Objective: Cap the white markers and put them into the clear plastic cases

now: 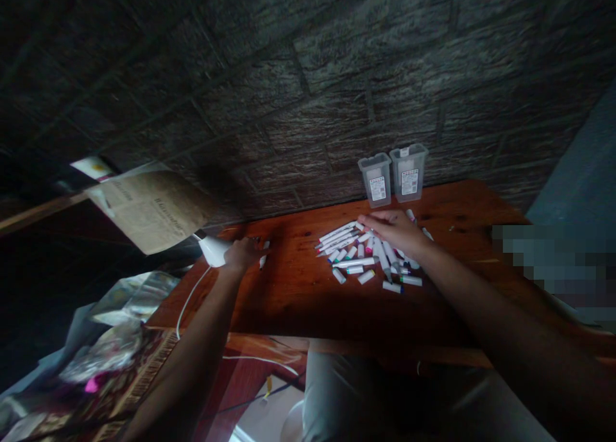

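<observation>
Head view: right hand (pixel 392 230) spread on markers (pixel 359 262), left hand (pixel 243 253), grip unclear, at table's (pixel 298 294) left edge; nudged markers may roll off.

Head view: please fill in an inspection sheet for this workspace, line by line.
Surface: reddish-brown wooden table, bare in the middle, dimly lit.
Job's things: pile of white markers with coloured caps; one stray marker lies apart, by the left hand.
Clutter: two clear plastic tubs with labels upright at the wall; folded newspaper and crumpled plastic bags left of the table.
Grippers: left hand against a white cone-shaped object, grip unclear; right hand flat on the pile, fingers stretched.
Cables: white cable runs from beside the white object down over the table's left edge.
Surroundings: dark stone-pattern wall behind the table.
</observation>
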`<state>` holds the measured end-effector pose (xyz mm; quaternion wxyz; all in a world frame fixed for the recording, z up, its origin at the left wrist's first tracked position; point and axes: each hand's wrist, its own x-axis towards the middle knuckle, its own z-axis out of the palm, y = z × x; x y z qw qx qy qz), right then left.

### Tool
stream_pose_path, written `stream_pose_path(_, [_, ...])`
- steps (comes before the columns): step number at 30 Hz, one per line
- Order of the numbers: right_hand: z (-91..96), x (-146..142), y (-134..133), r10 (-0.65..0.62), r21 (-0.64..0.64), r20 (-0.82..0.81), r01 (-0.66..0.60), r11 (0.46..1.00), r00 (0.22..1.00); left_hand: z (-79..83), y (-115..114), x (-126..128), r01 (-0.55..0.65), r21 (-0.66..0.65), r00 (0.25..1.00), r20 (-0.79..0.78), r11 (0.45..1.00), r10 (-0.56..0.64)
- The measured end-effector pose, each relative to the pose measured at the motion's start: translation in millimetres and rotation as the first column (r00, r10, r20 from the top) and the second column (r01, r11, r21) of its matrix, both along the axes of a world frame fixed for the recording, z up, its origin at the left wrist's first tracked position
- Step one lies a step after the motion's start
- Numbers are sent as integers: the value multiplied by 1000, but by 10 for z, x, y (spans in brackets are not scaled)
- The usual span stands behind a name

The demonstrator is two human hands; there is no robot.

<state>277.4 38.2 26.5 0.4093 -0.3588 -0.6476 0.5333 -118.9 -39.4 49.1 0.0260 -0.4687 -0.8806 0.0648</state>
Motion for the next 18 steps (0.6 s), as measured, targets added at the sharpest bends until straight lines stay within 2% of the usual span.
stream_pose_path(4, [18, 9, -19, 11, 14, 45, -12, 1000, 999, -36, -28, -44, -33, 20, 999, -13, 999, 33])
stream_pose_path(8, [-56, -20, 23, 12, 13, 18, -12, 1000, 1000, -63, -59, -76, -54, 65, 998, -38, 996, 57])
stream_pose_path(13, [-172, -33, 111, 5, 35, -3, -5, 999, 1000, -121, -109, -117, -29, 123, 995, -90, 992, 40])
stream_pose_path(16, [-175, -17, 123, 2, 51, 21, -3, 999, 1000, -150, -148, -159, -3, 195, 991, -128, 981, 29])
stream_pose_path(18, [-160, -6, 119, -15, 56, 32, 14, 998, 999, -165, -171, -199, 6, 223, 995, -98, 975, 17])
